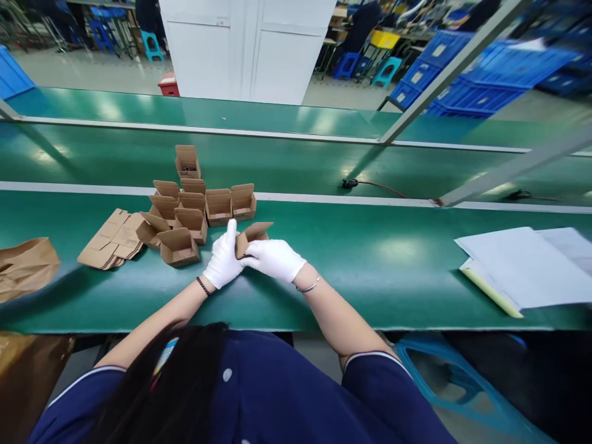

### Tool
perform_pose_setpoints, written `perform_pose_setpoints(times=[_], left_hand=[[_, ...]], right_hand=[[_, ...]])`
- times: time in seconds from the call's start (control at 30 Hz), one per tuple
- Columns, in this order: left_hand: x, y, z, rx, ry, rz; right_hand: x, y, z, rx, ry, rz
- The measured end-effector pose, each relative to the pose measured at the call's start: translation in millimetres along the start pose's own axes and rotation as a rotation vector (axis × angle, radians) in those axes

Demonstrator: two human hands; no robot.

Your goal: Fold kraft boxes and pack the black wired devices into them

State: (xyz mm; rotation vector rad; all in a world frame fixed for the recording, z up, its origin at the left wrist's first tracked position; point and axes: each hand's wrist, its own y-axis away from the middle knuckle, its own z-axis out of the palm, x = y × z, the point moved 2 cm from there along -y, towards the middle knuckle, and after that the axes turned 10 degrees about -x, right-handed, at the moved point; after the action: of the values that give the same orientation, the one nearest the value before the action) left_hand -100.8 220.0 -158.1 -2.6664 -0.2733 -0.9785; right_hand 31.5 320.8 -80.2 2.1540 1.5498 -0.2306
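Note:
A small brown cardboard box (pixel 252 234) with its lid flap raised is between my two white-gloved hands, just above the green bench. My left hand (pixel 225 256) grips its left side, thumb pointing up. On its near right side, my right hand (pixel 276 258) pinches the cardboard with bent fingers. Left of my hands stand several opened boxes (pixel 180 246) of the same kind, grouped closely with their lids up. Flat, unfolded cartons (pixel 111 240) lie in an overlapping pile beside them. What the held box contains is hidden.
Papers (pixel 531 265) lie at the right of the bench. A crumpled brown paper bag (pixel 25 268) is at far left. One box (pixel 187 163) stands beyond the white rail. Metal posts (pixel 453 74) slant at the right; a dark clip with a red wire (pixel 350 184) lies behind.

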Motion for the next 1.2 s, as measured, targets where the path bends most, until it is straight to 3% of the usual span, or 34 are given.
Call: perform_pose_setpoints(times=[0.1, 0.17, 0.2, 0.3, 0.37, 0.5, 0.63, 0.73, 0.83, 0.9, 0.97, 1.03, 1.13, 1.2], left_hand=[[-10.6, 6.0, 5.4, -0.045, 0.100, -0.214], [-9.3, 15.9, 1.7, -0.019, 0.074, -0.306], [-5.9, 22.1, -1.8, 0.002, 0.044, -0.326], [13.8, 41.3, -15.7, 0.103, -0.043, -0.278], [31.5, 50.0, -25.5, 0.195, -0.096, -0.172], [60.3, 50.4, -40.5, 0.294, -0.167, 0.030], [72.9, 40.7, -45.8, 0.246, -0.177, 0.104], [78.6, 35.7, -41.8, 0.172, -0.111, 0.143], [84.8, 27.4, -30.9, 0.043, 0.102, 0.105], [90.1, 16.8, -20.0, -0.082, 0.319, 0.020], [96.5, 3.1, -7.1, -0.202, 0.543, -0.096], [102.6, -10.9, 5.9, -0.249, 0.738, -0.205], [108.4, -24.0, 21.4, -0.163, 0.942, -0.231], [107.3, -24.2, 27.0, -0.074, 0.998, -0.221]], right_hand=[[42.3, -0.8, -37.9, 0.237, -0.037, -0.026], [101.0, -5.3, -66.4, 0.424, -0.066, 0.153], [135.6, -8.2, -78.6, 0.459, -0.060, 0.266], [237.5, -12.9, -103.8, 0.511, -0.115, 0.605], [285.5, -12.1, -111.4, 0.584, -0.137, 0.731], [324.9, -13.3, -114.4, 0.697, -0.131, 0.707], [334.1, -25.3, -116.0, 0.632, -0.115, 0.673], [334.3, -32.3, -117.5, 0.519, -0.094, 0.712], [309.3, -29.0, -109.9, 0.469, -0.069, 0.746], [270.4, -20.2, -95.0, 0.502, -0.031, 0.735], [216.9, -7.0, -71.4, 0.587, 0.042, 0.672], [158.0, 8.0, -42.3, 0.681, 0.148, 0.538], [84.0, 27.7, 0.7, 0.744, 0.223, 0.349], [50.7, 36.4, 21.6, 0.773, 0.226, 0.262]])
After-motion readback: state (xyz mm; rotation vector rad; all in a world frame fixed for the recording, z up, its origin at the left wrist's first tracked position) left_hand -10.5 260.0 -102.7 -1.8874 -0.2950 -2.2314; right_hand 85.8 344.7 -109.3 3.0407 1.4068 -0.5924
